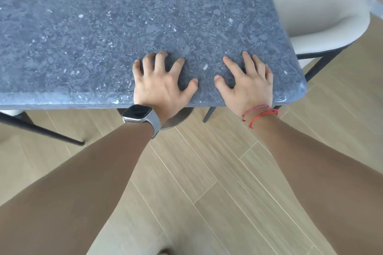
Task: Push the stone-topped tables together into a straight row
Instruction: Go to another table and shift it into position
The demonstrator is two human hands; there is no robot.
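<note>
A grey-blue speckled stone-topped table (103, 27) fills the upper part of the head view, its near edge running across the middle and its rounded corner at the right. My left hand (161, 83), with a watch on the wrist, lies flat on the top near the front edge, fingers spread. Close to the right corner my right hand (248, 83), with red strings on the wrist, presses down the same way. Neither hand grips anything. Only this one table is in view.
A white upholstered chair (319, 10) with dark legs stands right beside the table's right side. Another dark chair leg (41, 130) slants under the table at the left. A round table base (178, 118) shows below the edge. Light wood-look floor (207, 182) lies beneath me.
</note>
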